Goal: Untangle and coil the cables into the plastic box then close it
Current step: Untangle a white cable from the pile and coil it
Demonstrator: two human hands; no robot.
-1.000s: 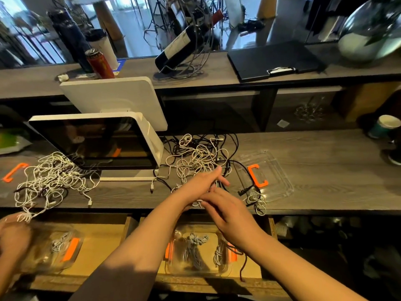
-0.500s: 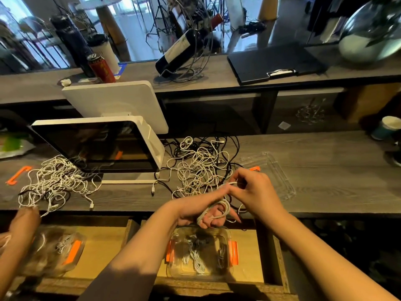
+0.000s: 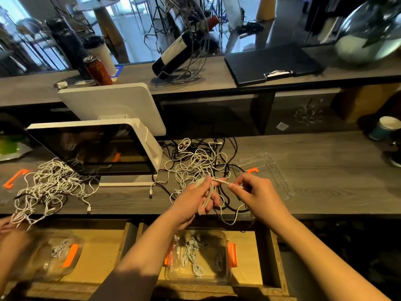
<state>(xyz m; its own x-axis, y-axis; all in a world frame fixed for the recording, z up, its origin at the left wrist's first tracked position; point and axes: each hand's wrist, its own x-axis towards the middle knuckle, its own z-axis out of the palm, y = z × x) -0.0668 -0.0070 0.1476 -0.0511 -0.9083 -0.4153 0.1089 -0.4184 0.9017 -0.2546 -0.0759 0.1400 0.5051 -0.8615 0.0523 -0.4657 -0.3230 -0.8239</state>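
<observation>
Coiling of one white cable over the counter edge, box below in the open drawer.

Left hand (image 3: 196, 199) curled around a small bundle of white cable (image 3: 208, 193) loops; right hand (image 3: 257, 195) pinching the same cable's free end between thumb and fingertips, just beside the left. Short stretch of cable taut between the two hands, one loop hanging past the counter (image 3: 314, 170) edge. Tangled pile of white and black cables (image 3: 201, 161) on the counter right behind the hands. Clear lid (image 3: 273, 172) with orange clip flat on the counter, partly hidden by the right hand. Clear plastic box (image 3: 223, 276) uncovered in the drawer, a few coiled cables inside. Second tangle (image 3: 50, 187) at left, in front of the white screen (image 3: 95, 146).
</observation>
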